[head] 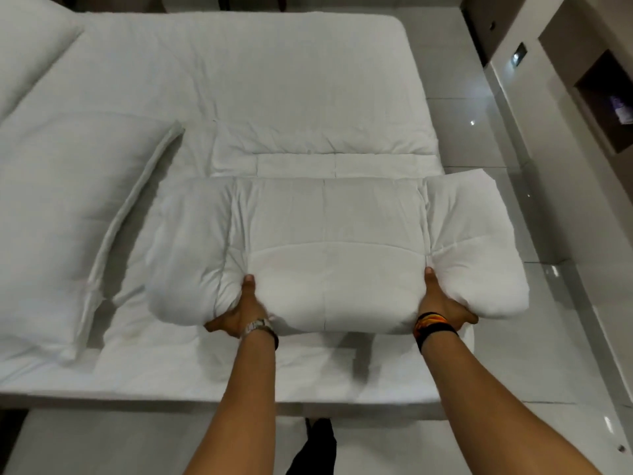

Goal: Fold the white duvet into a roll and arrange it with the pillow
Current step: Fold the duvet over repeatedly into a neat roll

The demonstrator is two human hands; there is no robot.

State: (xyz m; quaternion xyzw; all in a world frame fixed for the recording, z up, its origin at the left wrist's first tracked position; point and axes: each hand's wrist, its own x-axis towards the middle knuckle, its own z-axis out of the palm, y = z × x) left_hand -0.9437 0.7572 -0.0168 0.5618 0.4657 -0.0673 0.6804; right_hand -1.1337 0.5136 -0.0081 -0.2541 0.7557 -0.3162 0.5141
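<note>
The white duvet lies across the near part of the bed as a thick, partly rolled bundle, with a flat folded strip of it stretching away behind. My left hand grips the roll's near edge left of centre, thumb on top and fingers tucked under. My right hand grips the near edge right of centre the same way. The roll's right end overhangs the bed's side. A white pillow lies flat on the bed to the left of the roll, not touching it.
The white mattress extends far back. A second pillow sits at the far left corner. Glossy tiled floor runs along the right side, beside a wall unit with a dark niche. The bed's near edge is just below my wrists.
</note>
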